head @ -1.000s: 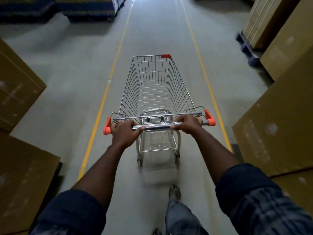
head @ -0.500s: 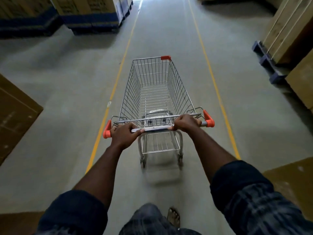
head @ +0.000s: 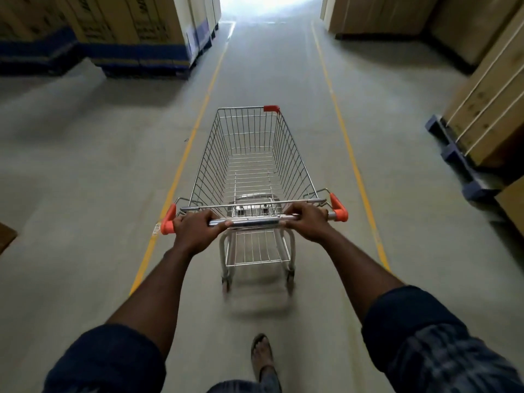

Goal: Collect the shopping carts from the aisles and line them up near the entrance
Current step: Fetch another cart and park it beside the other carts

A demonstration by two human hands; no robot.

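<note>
An empty wire shopping cart point(head: 249, 154) with orange corner caps stands right in front of me on the grey floor, between two yellow floor lines. Its chrome handle bar point(head: 252, 222) runs across at waist height. My left hand point(head: 197, 229) is wrapped around the bar near the left orange end. My right hand point(head: 307, 221) grips the bar near the right orange end. Both arms are stretched out. The cart basket holds nothing, and its rear wheels are blurred.
Stacked cardboard boxes on blue pallets point(head: 136, 32) line the left side. More boxes on a dark pallet point(head: 487, 114) stand close on the right. The aisle point(head: 272, 52) runs straight ahead to a bright opening point(head: 269, 4). My sandalled foot point(head: 262, 355) is below the cart.
The cart and I have rolled forward down the aisle; the boxes near both sides have slipped behind, and the bright far end has come into view. Both hands keep the same grip.
</note>
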